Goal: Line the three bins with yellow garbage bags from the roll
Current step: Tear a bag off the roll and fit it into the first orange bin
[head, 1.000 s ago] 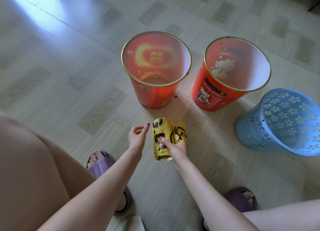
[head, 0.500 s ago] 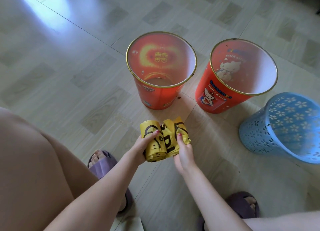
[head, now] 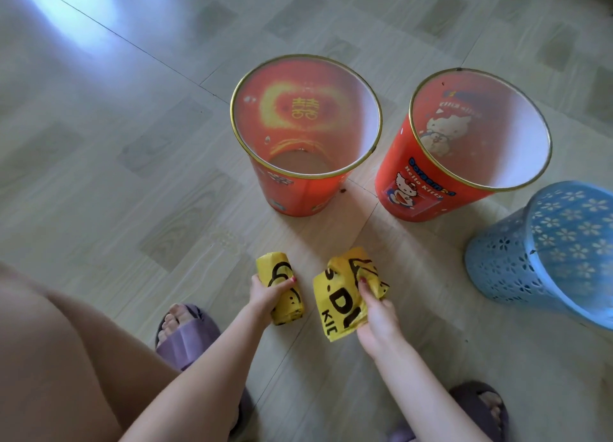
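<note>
Three unlined bins stand on the floor: a red bin with a gold emblem (head: 292, 194), a red cartoon-cat bin (head: 394, 176) to its right, and a blue perforated flower bin (head: 504, 262) at the far right. In front of them my left hand (head: 265, 295) grips the yellow roll of garbage bags (head: 285, 285). My right hand (head: 374, 312) holds a folded yellow bag (head: 338, 299) with black lettering, a hand's width from the roll and apart from it.
The floor is pale wood-pattern tile. My feet in purple slippers sit below the hands, the left slipper (head: 185, 335) and the right slipper (head: 477, 408). My left thigh fills the lower-left corner. A small dark speck (head: 343, 191) lies between the red bins.
The roll went from my right hand to my left. Both hands then pulled apart, and a single folded bag now sits in my right hand, apart from the roll.
</note>
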